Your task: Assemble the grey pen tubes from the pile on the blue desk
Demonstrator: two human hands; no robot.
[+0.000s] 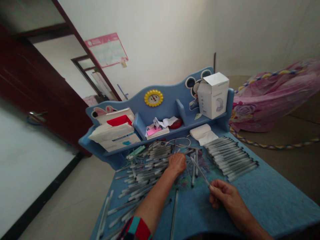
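Observation:
Many grey, clear-barrelled pens (140,183) lie loosely spread over the left part of the blue desk (265,196). My left hand (177,163) reaches to the right edge of this pile, its fingers curled down; what they hold, if anything, is hidden. Between thumb and fingers of my right hand (222,195) is the end of one pen (200,170), which points up and to the left. Two pens (193,171) lie upright in view between the hands. Further right, several pens (231,156) lie side by side in a neat row.
A blue shelf (165,90) rises at the desk's back, holding a white box (213,98), papers and a yellow flower clock (153,98). White tissue (203,133) lies before it. A white cable (183,141) curls behind the hands. Pink cloth (272,100) hangs at right.

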